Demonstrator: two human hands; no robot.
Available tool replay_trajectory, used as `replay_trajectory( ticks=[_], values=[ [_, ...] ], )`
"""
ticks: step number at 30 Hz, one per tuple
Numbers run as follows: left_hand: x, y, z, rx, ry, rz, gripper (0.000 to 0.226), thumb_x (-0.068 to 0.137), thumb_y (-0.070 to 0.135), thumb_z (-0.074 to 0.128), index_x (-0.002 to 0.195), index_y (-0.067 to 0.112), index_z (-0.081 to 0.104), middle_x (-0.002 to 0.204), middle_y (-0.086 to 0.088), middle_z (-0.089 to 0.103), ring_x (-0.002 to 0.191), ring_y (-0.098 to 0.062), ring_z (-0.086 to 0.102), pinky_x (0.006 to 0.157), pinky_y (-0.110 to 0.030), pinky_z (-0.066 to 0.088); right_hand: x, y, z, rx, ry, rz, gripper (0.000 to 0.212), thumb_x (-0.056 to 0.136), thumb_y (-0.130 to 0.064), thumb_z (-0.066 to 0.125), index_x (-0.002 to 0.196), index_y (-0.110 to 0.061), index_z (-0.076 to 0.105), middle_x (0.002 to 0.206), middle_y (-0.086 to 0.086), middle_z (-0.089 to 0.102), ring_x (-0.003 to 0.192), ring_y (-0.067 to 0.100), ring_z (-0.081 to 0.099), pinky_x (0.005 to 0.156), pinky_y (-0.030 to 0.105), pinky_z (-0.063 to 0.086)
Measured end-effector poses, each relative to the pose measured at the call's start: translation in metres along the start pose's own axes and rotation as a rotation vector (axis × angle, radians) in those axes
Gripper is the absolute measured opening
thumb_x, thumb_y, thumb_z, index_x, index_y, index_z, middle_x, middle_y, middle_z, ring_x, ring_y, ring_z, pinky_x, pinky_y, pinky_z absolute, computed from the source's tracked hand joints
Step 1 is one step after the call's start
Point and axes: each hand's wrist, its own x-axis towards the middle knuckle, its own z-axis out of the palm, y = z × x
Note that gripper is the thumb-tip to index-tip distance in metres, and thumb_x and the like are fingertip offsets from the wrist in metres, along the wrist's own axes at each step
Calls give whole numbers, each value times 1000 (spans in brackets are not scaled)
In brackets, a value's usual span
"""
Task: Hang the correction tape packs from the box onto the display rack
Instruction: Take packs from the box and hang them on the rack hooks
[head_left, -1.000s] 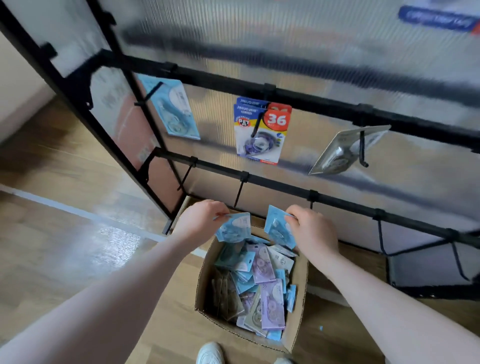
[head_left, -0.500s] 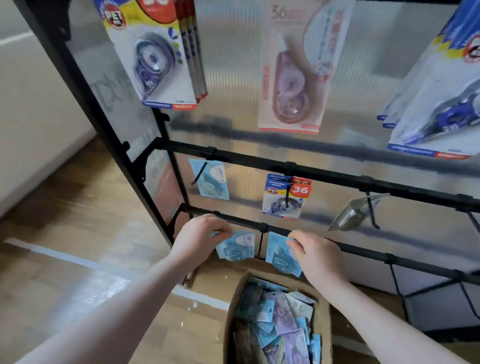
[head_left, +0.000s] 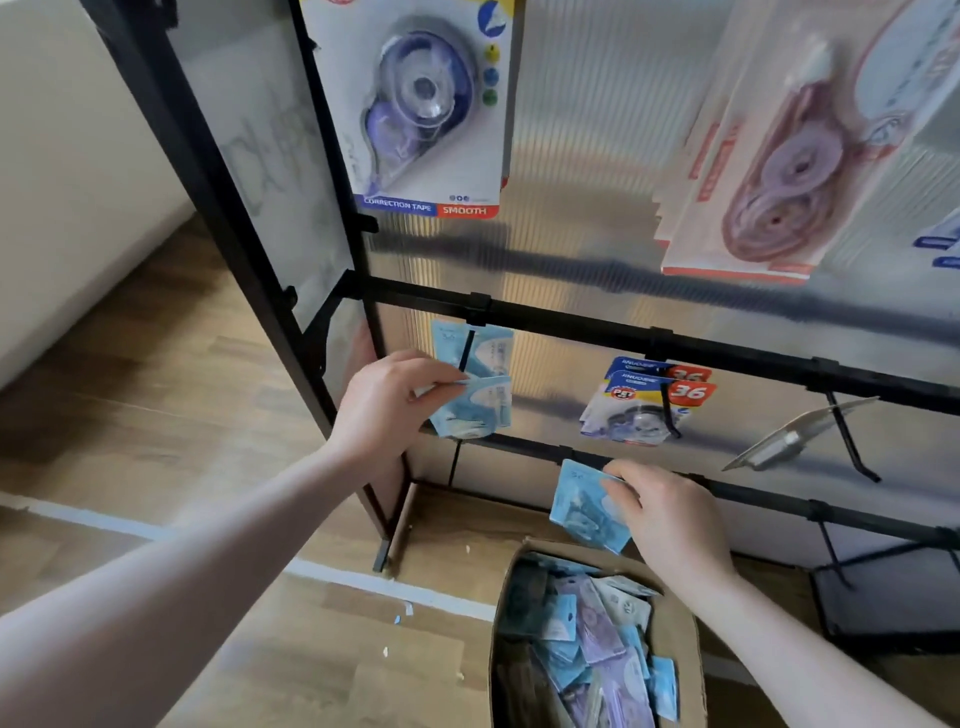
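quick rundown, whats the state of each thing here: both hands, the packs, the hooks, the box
left hand: gripping a light blue pack at the leftmost hook
leftmost hook: already carries a blue pack
right hand: holding another blue pack above the box
box: open, full of loose packs
"36" packs: hanging on the middle hook
silver pack: hanging tilted on the right hook
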Motion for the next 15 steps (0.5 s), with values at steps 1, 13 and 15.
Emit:
replay_trajectory(
  ticks=[1,13,15],
  values=[
    [1,-1,2,-13,-6,15,12,82,14,69,93,13,75,89,2,65,69,-5,51,56,-21,45,2,2,0,-6,4,10,7,86,-18,66,89,-15,71,76,-1,71,65,22,64,48,23,31],
    [1,-24,4,29,-115,217,36,93,27,39,105,9,68,97,-5,67,90,-10,58,58,-2,37,19,15,11,-5,62,-55,6,78,-12,74,82,-14,69,65,0,68,51,24,61,42,25,36],
    [3,-27,6,21,-121,242,34,94,25,40,105,8,67,98,-7,67,93,-12,58,63,1,34,21,14,16,1,61,-70,7,78,-11,74,82,-13,69,66,0,68,52,23,61,42,24,36]
  ],
)
